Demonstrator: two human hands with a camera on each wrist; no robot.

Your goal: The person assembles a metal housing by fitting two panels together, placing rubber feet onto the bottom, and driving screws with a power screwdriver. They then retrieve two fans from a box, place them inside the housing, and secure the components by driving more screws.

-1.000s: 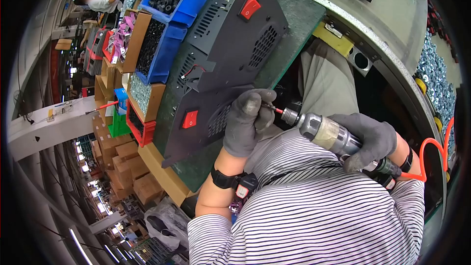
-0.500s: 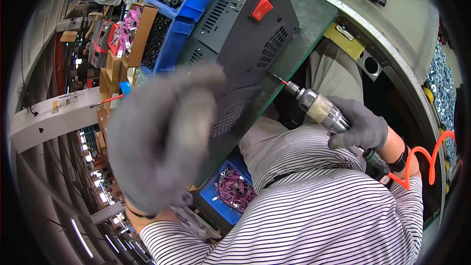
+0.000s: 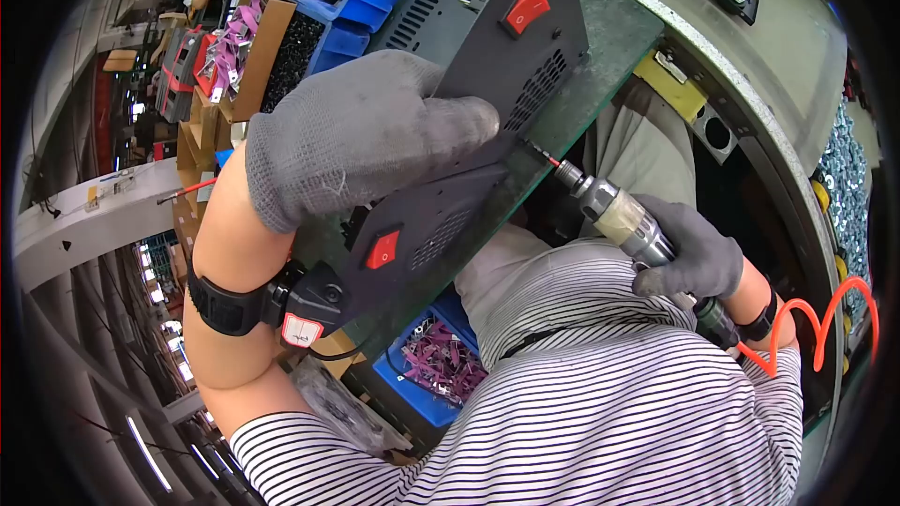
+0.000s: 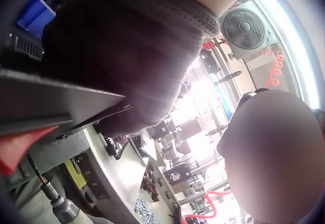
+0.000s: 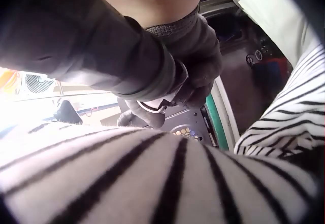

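Note:
In the head view my gloved left hand point(image 3: 375, 122) grips the near edge of the upper black metal panel point(image 3: 487, 61), its thumb side lying across the front face. That panel carries a red rocker switch point(image 3: 527, 7) and a vent grid. A second black panel point(image 3: 412, 225) with its own red switch point(image 3: 382, 249) lies just below, partly covered by the hand. My gloved right hand point(image 3: 694, 248) holds a pneumatic screwdriver point(image 3: 623, 220) with an orange coiled hose. Its bit points at the lower corner of the upper panel. The left wrist view shows the panel edge point(image 4: 101, 94) between dark gloved fingers.
Blue bins of black parts point(image 3: 370, 0) stand along the far side, beside a cardboard box point(image 3: 261, 61) of purple parts. Below the bench sits a blue bin point(image 3: 412, 389) of purple pieces. Screws point(image 3: 844, 187) lie heaped at right. The green bench edge point(image 3: 600, 103) runs beside the panels.
My left hand has left the screwdriver tip, swung left across the view, and come back up to the upper panel's edge. The screwdriver's bit has moved towards that panel.

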